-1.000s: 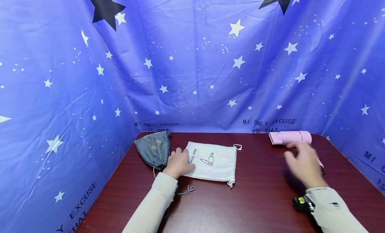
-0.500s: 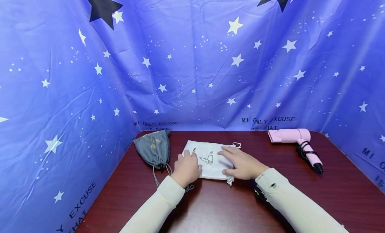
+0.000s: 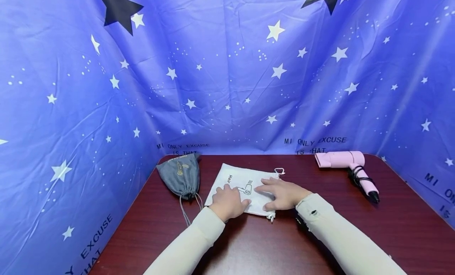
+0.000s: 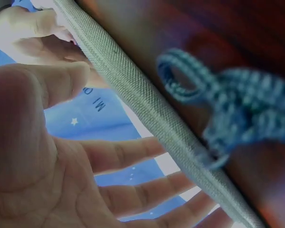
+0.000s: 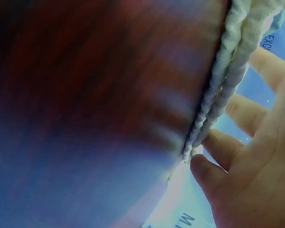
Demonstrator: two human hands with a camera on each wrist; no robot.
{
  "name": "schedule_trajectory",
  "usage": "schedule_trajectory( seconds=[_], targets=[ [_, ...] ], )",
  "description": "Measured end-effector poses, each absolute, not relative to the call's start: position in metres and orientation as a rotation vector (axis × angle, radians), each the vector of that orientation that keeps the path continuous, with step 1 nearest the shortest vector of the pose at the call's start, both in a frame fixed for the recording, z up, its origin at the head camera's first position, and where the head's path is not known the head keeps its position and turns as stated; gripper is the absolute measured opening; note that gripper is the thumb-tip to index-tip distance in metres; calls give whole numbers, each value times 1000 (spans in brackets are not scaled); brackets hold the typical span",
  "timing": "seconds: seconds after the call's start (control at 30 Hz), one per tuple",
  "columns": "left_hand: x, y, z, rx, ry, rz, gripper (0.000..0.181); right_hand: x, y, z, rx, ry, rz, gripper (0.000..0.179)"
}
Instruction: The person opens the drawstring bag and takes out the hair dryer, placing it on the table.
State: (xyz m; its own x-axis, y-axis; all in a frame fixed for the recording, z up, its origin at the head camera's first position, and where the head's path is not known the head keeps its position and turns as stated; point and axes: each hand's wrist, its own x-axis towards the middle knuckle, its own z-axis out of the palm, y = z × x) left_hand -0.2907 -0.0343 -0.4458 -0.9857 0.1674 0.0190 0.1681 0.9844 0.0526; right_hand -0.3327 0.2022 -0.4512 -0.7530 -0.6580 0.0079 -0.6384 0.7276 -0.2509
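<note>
A white drawstring bag (image 3: 231, 173) printed with a hair dryer drawing lies flat on the dark red table, slightly turned. My left hand (image 3: 227, 202) rests on its near left part, fingers spread; the left wrist view shows the palm and straight fingers (image 4: 140, 194) against the bag's edge. On the bag's right side, near the drawstring end, lies my right hand (image 3: 284, 193), fingers extended over the cloth. White cord (image 5: 223, 76) crosses beside the fingers in the right wrist view. Neither hand appears to grip the cloth.
A grey drawstring bag (image 3: 181, 176) lies at the table's left, its cords (image 3: 184, 212) trailing toward my left arm. At the back right is a pink hair dryer (image 3: 343, 159) with its black cord wrapped around the handle. Blue starry cloth (image 3: 227, 70) surrounds the table.
My right hand has left the pink hair dryer and come left onto the white bag. My left hand has moved right along the bag, and the bag's left side has swung nearer.
</note>
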Motion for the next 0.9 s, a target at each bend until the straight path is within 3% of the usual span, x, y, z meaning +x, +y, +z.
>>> schedule_trajectory(
  seconds=[0.9],
  targets=[
    [-311, -39, -441, -577, -3133, 103, 73, -314, 188, -451, -853, 2971, -290, 74]
  ],
)
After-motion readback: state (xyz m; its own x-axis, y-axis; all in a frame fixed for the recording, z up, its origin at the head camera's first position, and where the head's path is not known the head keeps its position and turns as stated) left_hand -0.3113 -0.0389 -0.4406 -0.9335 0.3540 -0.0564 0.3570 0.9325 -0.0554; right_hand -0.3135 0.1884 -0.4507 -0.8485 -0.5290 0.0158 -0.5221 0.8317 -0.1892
